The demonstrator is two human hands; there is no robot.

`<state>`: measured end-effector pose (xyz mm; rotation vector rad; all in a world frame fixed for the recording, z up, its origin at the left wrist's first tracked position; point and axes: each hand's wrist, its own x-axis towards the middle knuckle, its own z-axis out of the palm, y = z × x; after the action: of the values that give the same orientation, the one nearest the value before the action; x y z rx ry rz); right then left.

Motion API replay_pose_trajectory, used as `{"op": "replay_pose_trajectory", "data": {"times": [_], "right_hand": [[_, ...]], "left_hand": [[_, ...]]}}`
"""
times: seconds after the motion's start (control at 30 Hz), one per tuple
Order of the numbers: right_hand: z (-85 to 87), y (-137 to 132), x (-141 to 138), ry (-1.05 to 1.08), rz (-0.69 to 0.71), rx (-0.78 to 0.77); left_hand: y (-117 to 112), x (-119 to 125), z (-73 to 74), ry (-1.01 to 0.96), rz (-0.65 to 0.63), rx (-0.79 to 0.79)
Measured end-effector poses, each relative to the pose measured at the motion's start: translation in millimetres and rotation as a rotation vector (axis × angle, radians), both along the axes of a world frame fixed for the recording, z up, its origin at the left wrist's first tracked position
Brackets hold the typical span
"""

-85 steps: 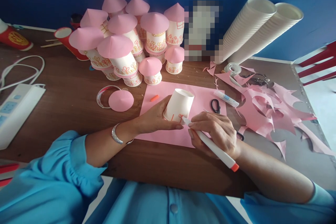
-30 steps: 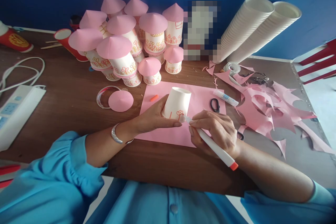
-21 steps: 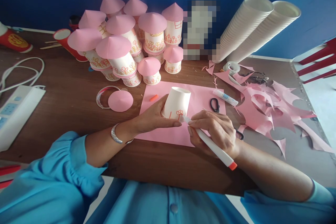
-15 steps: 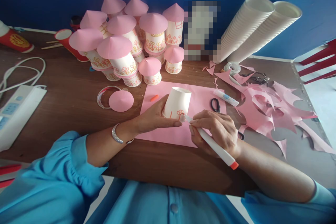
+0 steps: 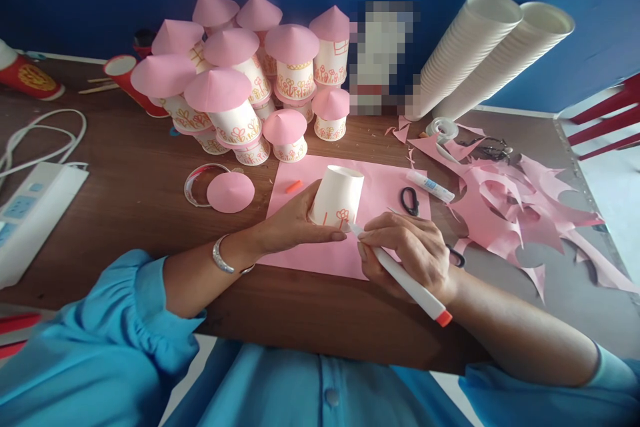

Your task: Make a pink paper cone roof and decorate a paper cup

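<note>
My left hand (image 5: 300, 221) grips an upside-down white paper cup (image 5: 339, 195) by its rim end, over a pink paper sheet (image 5: 385, 197). Small orange flowers are drawn low on the cup's side. My right hand (image 5: 407, 250) is closed round a white marker with an orange end (image 5: 407, 283), and its tip touches the cup near the drawings. An orange marker cap (image 5: 294, 186) lies on the sheet behind the cup.
A pile of decorated cups with pink cone roofs (image 5: 235, 80) stands behind. A loose pink cone (image 5: 231, 191) and tape ring (image 5: 196, 183) lie left; glue stick (image 5: 430, 185), scissors (image 5: 410, 200), pink scraps (image 5: 520, 207) right. Stacked white cups (image 5: 480, 53) lean back right; power strip (image 5: 27, 213) far left.
More orange flower lines have appeared on the cup since the oldest frame. The marker tip has shifted slightly along the cup; both hands stay in place.
</note>
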<state>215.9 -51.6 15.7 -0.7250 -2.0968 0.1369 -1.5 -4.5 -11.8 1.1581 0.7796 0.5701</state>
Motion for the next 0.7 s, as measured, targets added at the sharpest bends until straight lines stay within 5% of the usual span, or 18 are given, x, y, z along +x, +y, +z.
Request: {"op": "replay_pose_trajectory", "data": {"times": [0.5,0.7], "right_hand": [[9.1,3.0,5.9,0.083,0.027,-0.002],[-6.3,2.5,5.8,0.234,0.027,-0.078]], "left_hand": [[-0.4,-0.8,-3.3,-0.083,0.004,-0.059],[1.2,-0.5,-6.8,-0.249,0.018,-0.055]]}}
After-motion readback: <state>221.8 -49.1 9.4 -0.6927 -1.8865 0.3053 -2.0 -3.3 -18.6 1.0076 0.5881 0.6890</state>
